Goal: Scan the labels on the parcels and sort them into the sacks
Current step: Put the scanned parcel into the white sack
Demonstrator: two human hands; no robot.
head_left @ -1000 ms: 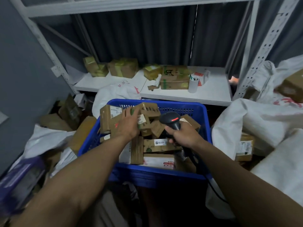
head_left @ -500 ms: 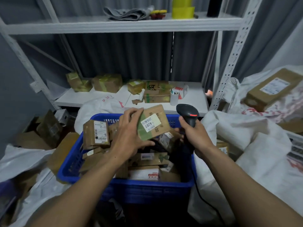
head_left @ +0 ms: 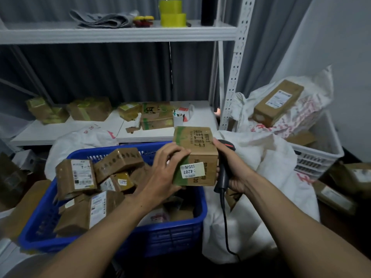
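While the left hand [head_left: 164, 173] clasps a brown box [head_left: 195, 155] from its left side, fingers curled over the near top edge, the right hand [head_left: 230, 171] presses against the box's right side and at the same time wraps shut around the grip of a black scanner [head_left: 224, 173]. The box hangs above the far right corner of a blue crate [head_left: 170, 235], tilted so a white label [head_left: 191, 169] reading 4207 faces near; green tape runs down its left edge. The scanner's head, with a red mark, peeks out just behind the box on the right, and its cord [head_left: 225, 223] drops down in front of a white sack [head_left: 261, 177].

The crate is heaped with more brown parcels [head_left: 80, 177], several showing white labels. Right of the crate the white sack slumps open, and farther right a second sack [head_left: 301, 113] with red print carries a long box [head_left: 278, 102] on top. A white crate [head_left: 319, 155] stands just beside it. On the far low shelf [head_left: 60, 129] sit several taped boxes [head_left: 90, 109]. The upper shelf [head_left: 120, 33] holds folded grey cloth [head_left: 102, 18] and yellow tape rolls [head_left: 172, 14].
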